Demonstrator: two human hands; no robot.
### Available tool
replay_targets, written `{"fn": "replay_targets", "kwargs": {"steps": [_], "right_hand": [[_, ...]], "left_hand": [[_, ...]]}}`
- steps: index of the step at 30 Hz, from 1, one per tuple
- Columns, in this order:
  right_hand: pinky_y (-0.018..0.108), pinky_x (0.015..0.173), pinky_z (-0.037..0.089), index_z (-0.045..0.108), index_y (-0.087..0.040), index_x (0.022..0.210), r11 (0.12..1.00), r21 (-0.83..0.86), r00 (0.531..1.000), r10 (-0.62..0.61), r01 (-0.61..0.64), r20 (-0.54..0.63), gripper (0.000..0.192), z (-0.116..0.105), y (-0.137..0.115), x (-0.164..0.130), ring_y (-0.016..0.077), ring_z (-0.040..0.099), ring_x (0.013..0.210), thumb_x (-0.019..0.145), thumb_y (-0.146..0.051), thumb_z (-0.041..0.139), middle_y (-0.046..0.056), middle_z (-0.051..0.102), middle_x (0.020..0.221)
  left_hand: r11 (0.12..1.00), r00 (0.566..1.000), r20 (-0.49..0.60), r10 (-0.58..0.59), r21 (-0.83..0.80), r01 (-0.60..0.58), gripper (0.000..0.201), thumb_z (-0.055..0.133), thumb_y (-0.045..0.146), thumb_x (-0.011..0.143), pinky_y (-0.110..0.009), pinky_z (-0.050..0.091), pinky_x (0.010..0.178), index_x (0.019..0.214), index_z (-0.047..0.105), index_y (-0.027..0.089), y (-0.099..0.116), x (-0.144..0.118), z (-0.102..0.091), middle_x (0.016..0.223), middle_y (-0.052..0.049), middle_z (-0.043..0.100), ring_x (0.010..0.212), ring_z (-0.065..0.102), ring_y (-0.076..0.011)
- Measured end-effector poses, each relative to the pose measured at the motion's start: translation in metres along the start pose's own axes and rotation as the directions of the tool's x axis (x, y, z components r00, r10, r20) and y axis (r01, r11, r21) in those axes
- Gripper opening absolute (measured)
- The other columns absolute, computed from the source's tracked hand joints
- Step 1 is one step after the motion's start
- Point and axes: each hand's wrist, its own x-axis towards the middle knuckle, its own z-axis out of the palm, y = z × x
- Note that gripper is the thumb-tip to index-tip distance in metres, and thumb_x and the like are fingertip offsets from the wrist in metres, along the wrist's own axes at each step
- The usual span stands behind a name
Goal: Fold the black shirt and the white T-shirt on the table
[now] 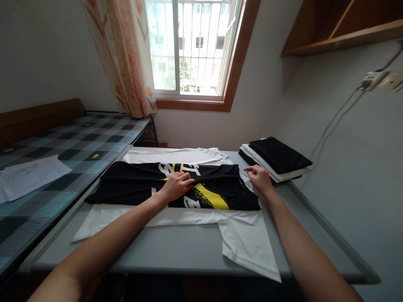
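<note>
A black T-shirt [126, 184] with white lettering and a yellow band lies folded into a long strip, with its collar end to the right. Beneath it is a white shirt [248, 239], whose sleeve spreads toward the front edge of the table. My left hand [178, 184] rests on the middle of the black T-shirt, fingers loosely laid over the print. Just beyond the collar end is my right hand [260, 178], its index finger stretched out to the left and nothing visible in it. Its other fingers are partly hidden.
A stack of folded black and white clothes [280, 155] sits at the back right of the grey table [176, 247]. On the left, a bed with a checked mattress [103, 134] carries paper sheets [34, 176]. Cables [333, 113] hang along the right wall.
</note>
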Motion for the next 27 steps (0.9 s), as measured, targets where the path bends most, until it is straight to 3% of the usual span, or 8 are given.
{"fn": "replay_targets", "kwargs": {"steps": [21, 27], "right_hand": [[0.034, 0.069, 0.050, 0.074, -0.022, 0.075, 1.000, 0.009, 0.999, 0.005, -0.006, 0.046, 0.024, 0.004, 0.002, -0.001, 0.0184, 0.059, 0.064, 0.074, -0.021, 0.050, 0.006, 0.067, 0.078], [0.032, 0.072, 0.052, 0.075, -0.021, 0.087, 0.981, 0.187, 0.975, -0.095, 0.057, 0.200, 0.022, 0.002, -0.009, -0.004, 0.0181, 0.062, 0.077, 0.076, -0.028, 0.057, 0.006, 0.063, 0.090]], "left_hand": [[1.000, 1.000, -0.025, 0.004, -0.030, -0.005, 0.016, 0.058, 0.025, 0.094, -0.028, 0.049, 0.073, 0.097, 0.073, 0.021, 0.002, 0.002, 0.000, 0.088, -0.003, 0.066, 0.075, 0.060, -0.0141], [1.000, 1.000, -0.012, 0.000, -0.025, 0.000, 0.017, 0.057, 0.024, 0.094, -0.028, 0.049, 0.074, 0.098, 0.072, 0.020, 0.002, 0.002, -0.002, 0.089, -0.004, 0.066, 0.076, 0.060, -0.0145]]}}
